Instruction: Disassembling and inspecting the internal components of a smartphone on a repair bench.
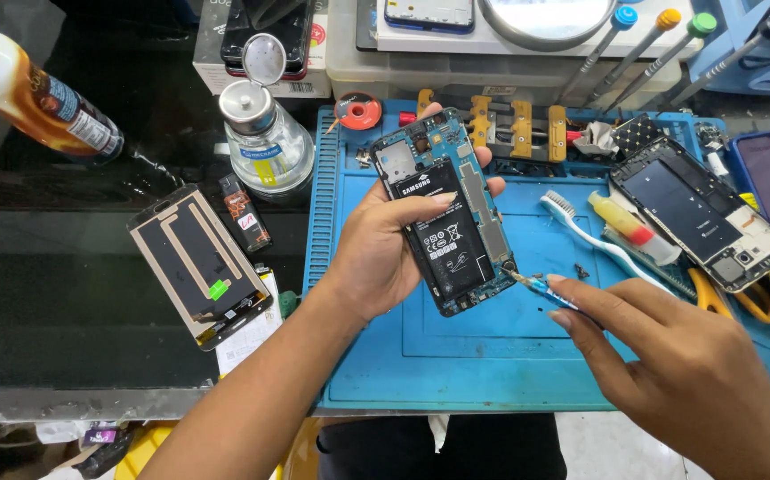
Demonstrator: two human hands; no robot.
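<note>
My left hand (383,244) wrapped around opened phone (445,218), back off, battery showing, held tilted above blue mat (456,356). My right hand (669,364) pinching screwdriver (541,289), tip at phone's lower right corner. Toothbrush (594,236) just right of phone. Screen panel (200,264) well left, off mat.

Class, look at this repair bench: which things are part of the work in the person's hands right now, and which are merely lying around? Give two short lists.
In use:
- opened phone, held in the left hand
- small blue-handled tool, held in the right hand, tip at the phone's lower edge
- blue work mat beneath

Lying about:
- white toothbrush
- second opened phone
- detached screen panel
- glass dispenser bottle
- screwdrivers
</note>
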